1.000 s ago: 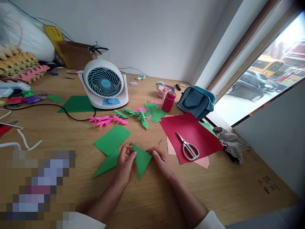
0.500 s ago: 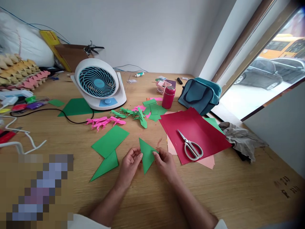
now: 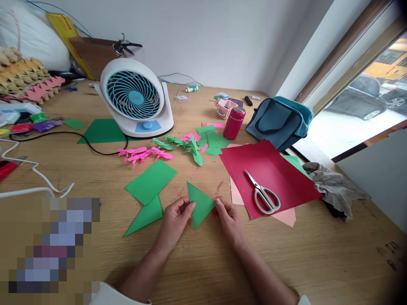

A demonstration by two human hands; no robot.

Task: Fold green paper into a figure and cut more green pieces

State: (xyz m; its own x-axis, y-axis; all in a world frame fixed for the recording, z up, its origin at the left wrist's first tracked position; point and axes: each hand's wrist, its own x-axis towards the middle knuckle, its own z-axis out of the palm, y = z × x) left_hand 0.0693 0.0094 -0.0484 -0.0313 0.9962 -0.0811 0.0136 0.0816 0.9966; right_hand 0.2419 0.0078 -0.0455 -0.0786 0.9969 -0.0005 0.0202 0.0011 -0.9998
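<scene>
A green paper triangle (image 3: 201, 206) is held up between both hands near the middle. My left hand (image 3: 178, 214) pinches its left edge, thumb on the front face. At its right corner, the fingertips of my right hand (image 3: 227, 214) close on the paper. Left of my left hand lie a green paper rectangle (image 3: 151, 182) and a green pointed piece (image 3: 146, 217), partly under the rectangle. Pink folded figures (image 3: 144, 154) and green folded figures (image 3: 194, 152) lie beyond the hands.
Scissors (image 3: 265, 198) rest on dark red sheets (image 3: 286, 176) at the right. Farther back stand a white fan (image 3: 135, 97), a red flask (image 3: 234, 123) and a blue bag (image 3: 280, 120). A black cord (image 3: 92, 148) crosses the left side, near a pixelated patch.
My right hand has moved from the triangle's face out to its right corner, so more of the paper shows. The whole view has shifted slightly.
</scene>
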